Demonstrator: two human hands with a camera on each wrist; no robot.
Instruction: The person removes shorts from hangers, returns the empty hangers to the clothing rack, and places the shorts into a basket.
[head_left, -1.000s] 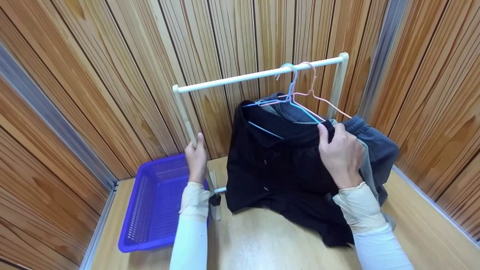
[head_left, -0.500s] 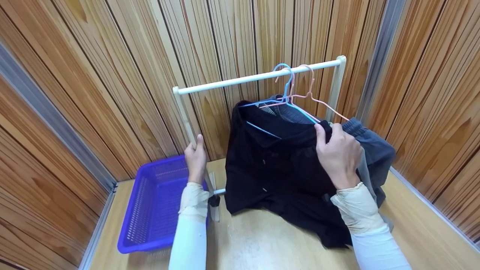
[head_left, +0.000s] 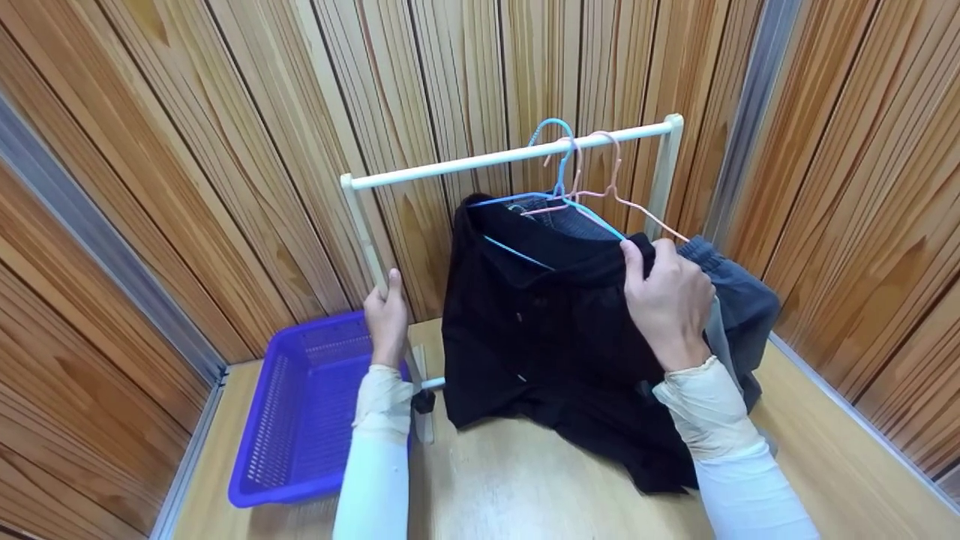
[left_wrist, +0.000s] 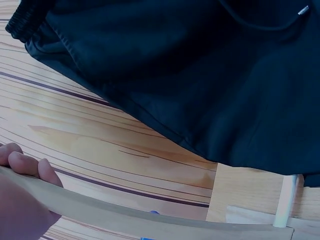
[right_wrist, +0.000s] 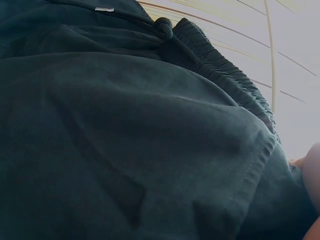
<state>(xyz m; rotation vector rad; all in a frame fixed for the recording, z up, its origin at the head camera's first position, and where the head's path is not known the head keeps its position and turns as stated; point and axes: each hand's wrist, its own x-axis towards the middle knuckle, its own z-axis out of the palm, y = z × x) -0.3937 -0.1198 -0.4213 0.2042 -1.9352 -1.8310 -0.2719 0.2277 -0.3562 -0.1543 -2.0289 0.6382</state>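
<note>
Black shorts (head_left: 540, 337) hang on a blue hanger (head_left: 592, 217), which runs inside their waistband. My right hand (head_left: 671, 304) pinches the waistband and the hanger's right end, thumb toward me; the other fingertips are hidden behind the cloth. The blue hook arches over the rack's white bar (head_left: 450, 167), with a gap between its top and the bar. Around the rack's left upright (head_left: 365, 240) my left hand (head_left: 386, 322) is wrapped, thumb up. Behind the shorts, grey garments (head_left: 739, 300) hang from pink hangers (head_left: 649, 212). In the right wrist view, dark cloth (right_wrist: 135, 140) fills most of the frame.
A purple perforated basket (head_left: 251, 442) stands left of the rack on the wooden tabletop (head_left: 502, 480). Wood-patterned walls (head_left: 247, 150) close in behind and at both sides. A black knob (head_left: 424, 401) sits low on the left upright.
The blue hanger and black shorts have slid left along the bar with my right hand, and the hook has risen slightly above it. The left hand keeps its hold on the upright.
</note>
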